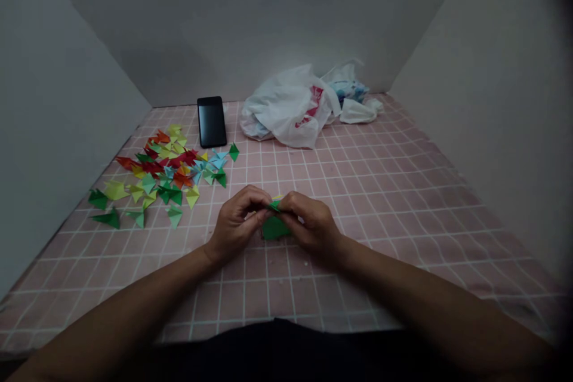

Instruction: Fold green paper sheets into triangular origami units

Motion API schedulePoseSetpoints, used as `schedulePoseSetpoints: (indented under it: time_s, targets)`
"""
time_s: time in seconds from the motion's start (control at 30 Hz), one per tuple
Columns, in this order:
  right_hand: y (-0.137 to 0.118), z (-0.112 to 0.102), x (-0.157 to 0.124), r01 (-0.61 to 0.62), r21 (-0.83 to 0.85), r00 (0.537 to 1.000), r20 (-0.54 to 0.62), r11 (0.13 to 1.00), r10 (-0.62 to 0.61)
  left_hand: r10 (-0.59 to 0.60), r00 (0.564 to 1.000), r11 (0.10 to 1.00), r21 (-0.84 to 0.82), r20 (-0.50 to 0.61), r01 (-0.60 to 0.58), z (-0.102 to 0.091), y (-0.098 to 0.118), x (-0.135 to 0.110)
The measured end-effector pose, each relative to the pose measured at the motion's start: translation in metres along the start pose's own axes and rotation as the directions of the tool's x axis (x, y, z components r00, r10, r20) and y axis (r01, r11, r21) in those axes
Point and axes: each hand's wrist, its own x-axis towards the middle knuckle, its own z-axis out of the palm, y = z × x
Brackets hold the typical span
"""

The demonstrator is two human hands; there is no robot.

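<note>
A: What is in the middle?
B: A small, folded bit of green paper (274, 206). It is between the two hands, just below the middle of the frame.

A: What does the left hand (239, 221) do?
B: Its thumb and pointing finger are pinched together on the left end of the bit. Its other fingers are curled in.

A: And the right hand (313, 224)?
B: It pinches the right end the same way, thumb and finger close together. The hands nearly touch.

A: What is under them?
B: A flat piece of green paper (275, 229). A tiny yellow edge peeks out behind the fingers, but I can't tell what it is.

A: What is at the left of the frame?
B: A big, messy bunch of pointy folded paper shapes (179, 158). They are red, orange, yellow, green and light blue. Many lie on top of each other.

A: Anything farther up?
B: A black phone with a dark screen (212, 122), just above the bunch. Near the top middle is a crumpled white plastic bag with red marks (286, 104). A smaller white and blue bundle (351, 91) is beside it, to the right.

A: What is it all on?
B: A pink cloth with white squares (385, 191).
</note>
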Motion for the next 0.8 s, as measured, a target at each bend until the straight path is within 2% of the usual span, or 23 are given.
schedulePoseSetpoints:
  time_s: [0.17, 0.3, 0.37, 0.47, 0.57, 0.8]
  targets:
    - [-0.001, -0.002, 0.005, -0.189, 0.179, 0.982, 0.018, 0.966, 0.188, -0.062, 0.998, 0.998, 0.013, -0.013, 0.062, -0.001, 0.0, 0.001]
    - [-0.002, -0.005, 0.008, -0.316, 0.332, 0.949, 0.098, 0.889, 0.301, -0.171, 0.985, 0.984, -0.047, -0.013, 0.17, -0.001, 0.001, 0.001]
    - [-0.001, -0.005, 0.009, -0.415, 0.452, 0.908, 0.157, 0.79, 0.388, -0.237, 0.971, 0.967, -0.104, -0.014, 0.234, 0.0, 0.001, 0.002]
    - [0.002, -0.003, 0.008, -0.54, 0.612, 0.829, 0.266, 0.578, 0.493, -0.337, 0.942, 0.922, -0.202, 0.002, 0.33, 0.002, 0.002, 0.002]
    - [0.005, -0.001, 0.007, -0.571, 0.679, 0.794, 0.314, 0.461, 0.521, -0.385, 0.923, 0.889, -0.266, 0.005, 0.372, 0.002, 0.001, 0.002]
    - [0.008, 0.003, 0.005, -0.551, 0.77, 0.776, 0.33, 0.322, 0.538, -0.417, 0.909, 0.864, -0.318, -0.019, 0.39, 0.002, 0.0, 0.003]
